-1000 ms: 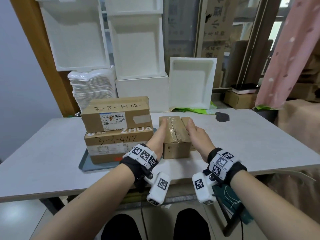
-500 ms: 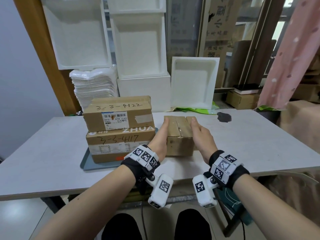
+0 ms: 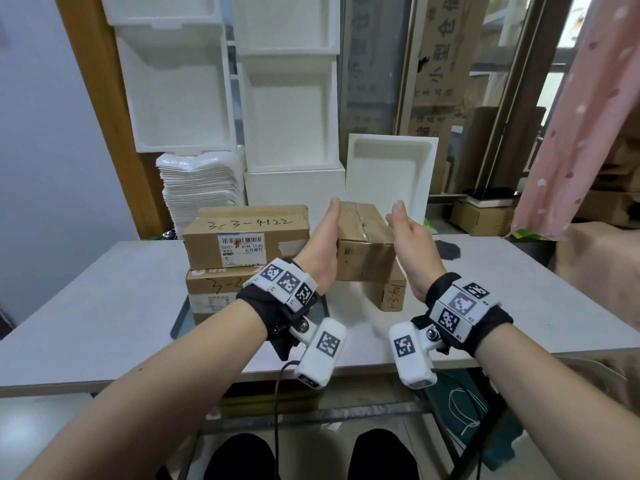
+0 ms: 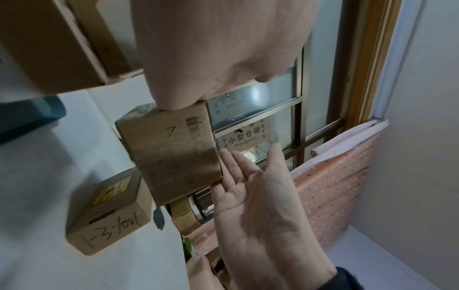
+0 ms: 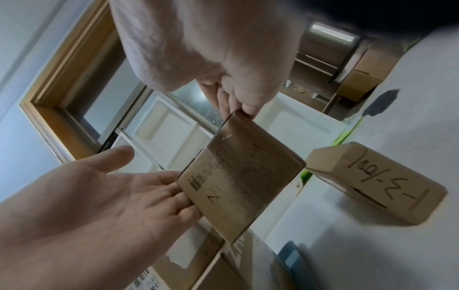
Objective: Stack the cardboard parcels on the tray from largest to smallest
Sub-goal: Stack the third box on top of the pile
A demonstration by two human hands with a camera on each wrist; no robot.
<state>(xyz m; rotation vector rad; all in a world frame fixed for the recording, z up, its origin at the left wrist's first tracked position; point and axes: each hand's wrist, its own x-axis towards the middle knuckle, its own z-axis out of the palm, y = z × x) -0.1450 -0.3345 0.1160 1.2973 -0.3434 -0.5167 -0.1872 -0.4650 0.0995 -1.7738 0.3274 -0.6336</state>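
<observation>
Table (image 3: 104, 306), pale grey. Blue tray (image 3: 178, 325) on its left half, holding two parcels: bottom parcel (image 3: 211, 289), largest, with the parcel marked 3-3-4122 (image 3: 242, 237) squarely on top. Nothing else seen in the tray.

Third parcel (image 3: 363, 244) was in the air just right of the stack, about level with the 3-3-4122 box, clamped between two flat palms. Left hand (image 3: 322, 244) pressed on its left face, right hand (image 3: 412, 244) on its right face; fingers (image 4: 233, 166) straight, not curled round anything. Friction grip only.

Smallest parcel (image 3: 393, 292), marked 1-3-1001, sat on the table below and right of the lifted one, outside the tray.

Risks, as judged:
- Palm-only squeeze could let the box slip or rotate if pressure eased during the swing left.
- The left hand was between the box and the stack; it might knock the 3-3-4122 parcel askew on the way over.
- Set down off-centre, it would leave a poor seat for the last parcel.

Foam boxes (image 3: 287, 116) stacked behind the table; contents not visible.
</observation>
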